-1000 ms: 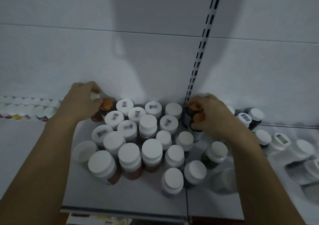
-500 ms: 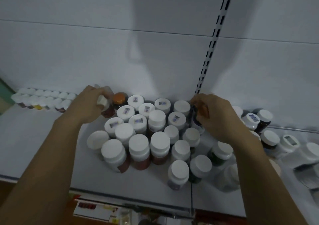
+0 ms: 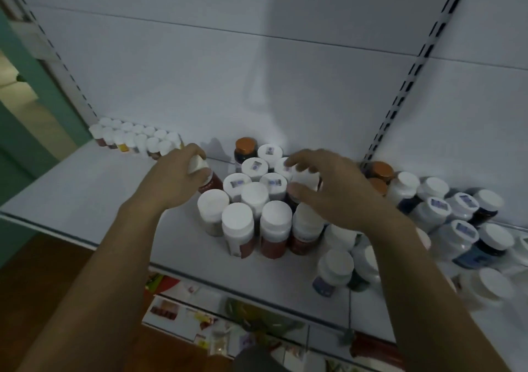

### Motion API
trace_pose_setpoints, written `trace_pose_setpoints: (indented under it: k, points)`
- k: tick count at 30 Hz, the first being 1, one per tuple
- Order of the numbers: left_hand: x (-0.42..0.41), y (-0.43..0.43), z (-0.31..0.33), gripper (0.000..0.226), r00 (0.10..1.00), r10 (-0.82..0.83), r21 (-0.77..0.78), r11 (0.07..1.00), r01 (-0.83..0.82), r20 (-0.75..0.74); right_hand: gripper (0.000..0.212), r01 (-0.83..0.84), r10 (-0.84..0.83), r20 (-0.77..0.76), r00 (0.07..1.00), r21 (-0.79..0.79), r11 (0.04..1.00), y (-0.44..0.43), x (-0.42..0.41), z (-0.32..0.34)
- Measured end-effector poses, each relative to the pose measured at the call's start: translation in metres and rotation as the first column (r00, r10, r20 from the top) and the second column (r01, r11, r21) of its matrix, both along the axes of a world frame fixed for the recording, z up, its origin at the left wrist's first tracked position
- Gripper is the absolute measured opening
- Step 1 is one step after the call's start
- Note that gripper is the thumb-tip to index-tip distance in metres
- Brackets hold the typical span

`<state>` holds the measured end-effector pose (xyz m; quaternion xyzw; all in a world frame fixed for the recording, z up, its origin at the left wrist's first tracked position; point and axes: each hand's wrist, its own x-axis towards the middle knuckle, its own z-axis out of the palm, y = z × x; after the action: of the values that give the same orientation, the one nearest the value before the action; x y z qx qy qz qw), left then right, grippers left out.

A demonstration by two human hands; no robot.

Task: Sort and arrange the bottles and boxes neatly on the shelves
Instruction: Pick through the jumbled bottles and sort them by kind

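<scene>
White-capped bottle (image 3: 198, 167), likely light, rigid, slick plastic, is tilting beside the bottle cluster (image 3: 254, 197) on the shelf (image 3: 85, 189), left hand (image 3: 174, 177) gripping its cap end, right hand (image 3: 337, 194) hovering spread, holding nothing.

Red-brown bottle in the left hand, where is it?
Head view, centre-left: the left hand grips the white-capped red-brown bottle, left of the bottle cluster.

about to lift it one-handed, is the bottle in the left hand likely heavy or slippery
The bottle is small enough that the left hand wraps its cap, so it is probably light. Its white cap looks smooth, so a cap-only grip might slip.
</scene>
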<state>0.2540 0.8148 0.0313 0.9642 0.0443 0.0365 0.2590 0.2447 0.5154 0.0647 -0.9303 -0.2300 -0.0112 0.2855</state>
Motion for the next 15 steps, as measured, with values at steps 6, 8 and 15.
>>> trace_pose_setpoints:
  k: [6, 8, 15]
  points:
    - [-0.035, 0.004, 0.014, 0.031, 0.977, 0.139, -0.011, 0.990, -0.139, 0.159, 0.059, -0.083, 0.080, -0.021, 0.997, -0.193, 0.978, 0.029, -0.022, -0.017]
    - [-0.049, 0.002, 0.027, 0.035, 0.934, 0.190, -0.038, 0.982, -0.187, 0.303, 0.058, -0.068, 0.069, -0.001, 0.998, -0.184, 0.981, 0.029, -0.022, -0.019]
    - [-0.061, -0.038, 0.075, 0.025, 0.859, 0.137, -0.303, 0.953, 0.022, 0.494, 0.034, 0.129, -0.178, 0.077, 0.981, 0.427, 0.895, -0.001, -0.017, -0.001]
